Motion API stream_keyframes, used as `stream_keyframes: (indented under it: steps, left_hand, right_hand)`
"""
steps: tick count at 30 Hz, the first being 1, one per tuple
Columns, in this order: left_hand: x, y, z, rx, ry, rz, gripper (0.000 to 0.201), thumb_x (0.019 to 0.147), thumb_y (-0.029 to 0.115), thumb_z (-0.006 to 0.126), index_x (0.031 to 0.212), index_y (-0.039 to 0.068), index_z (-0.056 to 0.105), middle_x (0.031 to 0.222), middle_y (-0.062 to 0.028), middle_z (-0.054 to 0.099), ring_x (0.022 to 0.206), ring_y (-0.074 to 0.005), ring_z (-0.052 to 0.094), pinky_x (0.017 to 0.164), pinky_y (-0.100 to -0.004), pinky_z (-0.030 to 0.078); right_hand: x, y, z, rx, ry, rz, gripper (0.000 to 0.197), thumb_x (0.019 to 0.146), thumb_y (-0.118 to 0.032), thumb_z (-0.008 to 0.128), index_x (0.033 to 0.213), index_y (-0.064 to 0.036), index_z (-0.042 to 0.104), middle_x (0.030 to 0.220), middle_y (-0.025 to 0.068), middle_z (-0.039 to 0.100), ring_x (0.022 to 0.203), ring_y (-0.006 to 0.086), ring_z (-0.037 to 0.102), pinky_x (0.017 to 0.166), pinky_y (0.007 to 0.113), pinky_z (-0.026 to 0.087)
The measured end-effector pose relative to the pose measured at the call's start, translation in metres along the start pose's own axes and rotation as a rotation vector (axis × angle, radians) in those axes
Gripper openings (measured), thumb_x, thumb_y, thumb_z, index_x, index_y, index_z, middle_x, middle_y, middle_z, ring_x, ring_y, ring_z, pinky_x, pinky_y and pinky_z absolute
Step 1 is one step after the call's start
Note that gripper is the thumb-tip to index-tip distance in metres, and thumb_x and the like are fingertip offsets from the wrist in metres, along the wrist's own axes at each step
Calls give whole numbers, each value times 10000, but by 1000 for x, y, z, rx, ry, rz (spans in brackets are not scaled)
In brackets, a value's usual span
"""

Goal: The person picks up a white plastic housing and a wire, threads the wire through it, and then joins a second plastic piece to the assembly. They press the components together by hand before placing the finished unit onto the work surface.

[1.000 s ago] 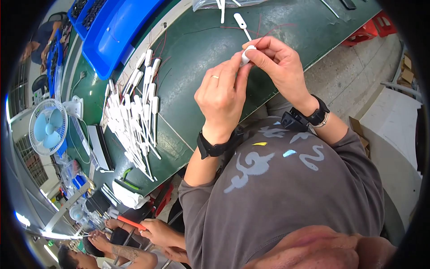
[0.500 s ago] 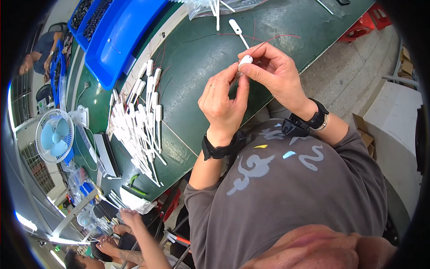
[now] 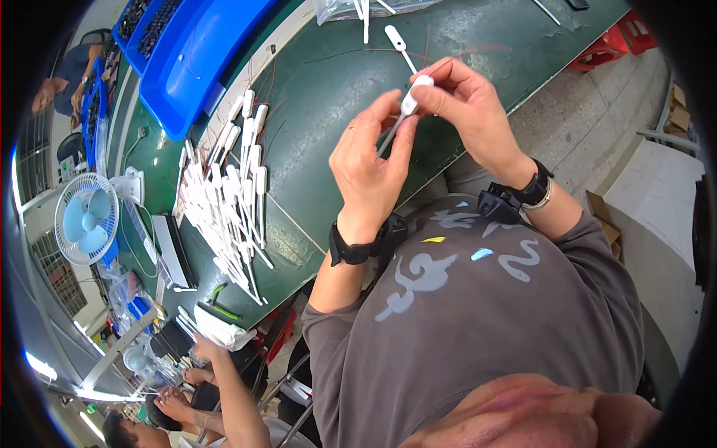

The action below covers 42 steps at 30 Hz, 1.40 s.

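A white plastic stick with a paddle-shaped head (image 3: 410, 102) is held between my two hands over the near edge of the bench. My right hand (image 3: 472, 112) pinches the head's top end with thumb and fingers. The grey-looking stem slants down into my left hand (image 3: 370, 164), whose thumb and fingers close around it; its index finger is blurred. Thin red wire (image 3: 482, 49) trails beyond my right fingers; whether it joins the held piece is hidden. Just past my hands, a similar white stick (image 3: 395, 36) with a dark hole lies on the bench.
Many similar white sticks (image 3: 224, 198) lie heaped on the green bench (image 3: 306, 160) at left. Behind them are blue trays (image 3: 170, 97), a small fan (image 3: 88, 218) and green-handled pliers (image 3: 218, 302). A clear bag (image 3: 336, 10) lies at the far edge. Other people work at lower left.
The white stick has turned in my hands, so its flat head and stem now show. My left index finger has lifted off the head's end, and my right hand has shifted slightly.
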State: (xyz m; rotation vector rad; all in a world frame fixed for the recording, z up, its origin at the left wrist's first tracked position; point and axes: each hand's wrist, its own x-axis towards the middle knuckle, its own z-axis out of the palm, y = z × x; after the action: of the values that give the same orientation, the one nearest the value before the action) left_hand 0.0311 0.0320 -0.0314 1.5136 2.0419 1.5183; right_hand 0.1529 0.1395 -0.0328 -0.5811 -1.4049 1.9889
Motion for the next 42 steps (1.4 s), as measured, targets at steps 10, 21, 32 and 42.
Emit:
stream_keyframes:
  steps: [10,21,32,42]
  left_hand:
    - [-26,8,-23,227,112,208,299,764,10,743,1055,26,675,992,-105,701,769,-240,675,656,-306,541]
    - [-17,2,6,285,111,-88,244,841,63,705,1075,3,670,1046,-124,694,617,-174,655,542,-275,522]
    - [-8,1,7,-821,16,-759,153,897,103,686,1012,5,658,755,5,592,502,-38,477,404,-188,337]
    - [-1,-4,10,-1156,-48,-1008,130,911,130,669,985,30,632,634,78,416,464,-4,293,391,-185,212]
  right_hand:
    - [12,17,-27,372,177,93,161,956,-233,636,974,-77,598,936,46,669,889,143,656,851,325,551]
    - [7,22,-17,336,246,-20,172,956,-226,635,1017,-77,574,965,67,666,894,149,660,858,339,559]
    - [7,37,-22,233,268,-145,162,962,-180,622,1031,-48,559,975,84,654,895,174,668,855,355,570]
    - [6,43,-26,227,229,-195,153,971,-166,603,1035,-35,555,1054,114,647,924,186,665,866,378,570]
